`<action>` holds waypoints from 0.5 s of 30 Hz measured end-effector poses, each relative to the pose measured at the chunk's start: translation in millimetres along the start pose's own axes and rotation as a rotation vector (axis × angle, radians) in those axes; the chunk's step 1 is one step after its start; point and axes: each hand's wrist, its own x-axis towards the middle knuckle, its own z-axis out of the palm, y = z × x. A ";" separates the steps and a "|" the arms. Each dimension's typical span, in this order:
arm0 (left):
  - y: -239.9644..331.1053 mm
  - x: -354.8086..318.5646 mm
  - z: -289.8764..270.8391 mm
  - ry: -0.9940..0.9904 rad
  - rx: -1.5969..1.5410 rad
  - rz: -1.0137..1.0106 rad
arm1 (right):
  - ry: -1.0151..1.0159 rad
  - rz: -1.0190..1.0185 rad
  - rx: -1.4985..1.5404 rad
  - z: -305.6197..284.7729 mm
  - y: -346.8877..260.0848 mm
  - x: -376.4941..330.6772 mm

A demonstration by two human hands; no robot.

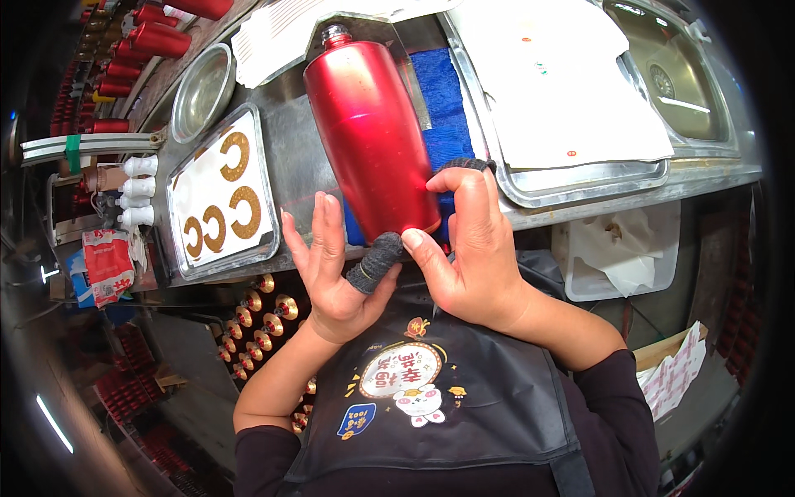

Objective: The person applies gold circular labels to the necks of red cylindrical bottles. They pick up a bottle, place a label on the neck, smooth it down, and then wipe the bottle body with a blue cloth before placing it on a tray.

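Note:
A glossy red metal bottle (371, 132) with a silver threaded neck lies tilted on a blue cloth (444, 99), neck pointing away from me. My right hand (468, 248) grips its base end, thumb under the rim and a dark-capped fingertip on its side. My left hand (331, 265) is held flat against the bottle's lower left side, fingers straight, with a grey fabric cot on the thumb touching the base.
A metal tray (263, 217) at left holds a white sheet with gold C-shaped decals (234, 156). A round steel bowl (202, 91), more red bottles (157, 37), a tray with white sheets (571, 91), a sink (675, 74) and gold-capped parts below the bench (265, 315) surround me.

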 end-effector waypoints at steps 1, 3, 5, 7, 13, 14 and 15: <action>0.2 2.3 -1.3 -0.008 0.004 0.006 | -0.012 0.006 0.011 -0.9 1.0 -0.5; 1.1 6.9 -4.0 -0.028 0.012 0.015 | -0.006 0.007 0.055 -2.6 3.8 -0.6; 1.7 10.5 -6.6 -0.031 0.038 0.042 | -0.015 0.016 0.105 -4.5 6.5 0.4; 1.1 12.7 -8.6 -0.039 0.053 0.058 | -0.010 0.020 0.167 -5.9 8.0 2.1; -3.0 19.6 -14.2 -0.055 0.082 0.110 | -0.032 0.055 0.222 -5.1 6.5 2.0; -2.3 22.6 -15.1 -0.050 0.092 0.130 | -0.013 0.055 0.211 -4.5 7.5 0.9; -1.0 26.4 -15.6 -0.054 0.107 0.150 | -0.009 0.026 0.206 -4.5 9.5 0.6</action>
